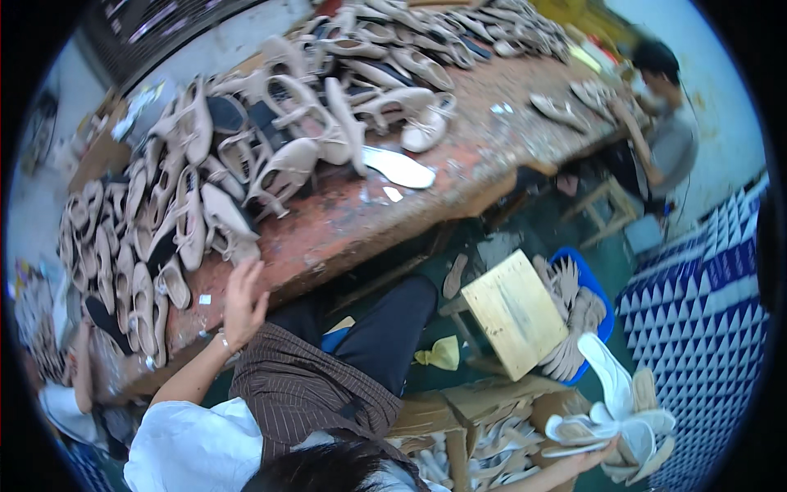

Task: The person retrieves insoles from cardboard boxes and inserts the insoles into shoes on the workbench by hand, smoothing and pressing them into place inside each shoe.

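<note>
My left hand (pixel 244 305) is at the near edge of the worktable (pixel 328 238), its fingers apart and nothing in it. The fingertips lie close by a beige flat shoe (pixel 234 225) at the front of a large pile of beige shoes (pixel 287 107); whether they touch it I cannot tell. Out at the lower right, my right hand (pixel 605 453) grips a fanned bunch of white and beige insoles (pixel 627 418) above an open cardboard box. A single white insole (pixel 399 166) lies flat on the table beside the pile.
Cardboard boxes (pixel 459 406) with insoles stand beside my lap. Beyond them are a wooden stool (pixel 516 316) and a blue basket (pixel 602 328) of beige pieces. One person (pixel 668 123) sits at the table's far right, another person (pixel 70 410) at the left. Patterned boxes (pixel 697 303) are stacked at right.
</note>
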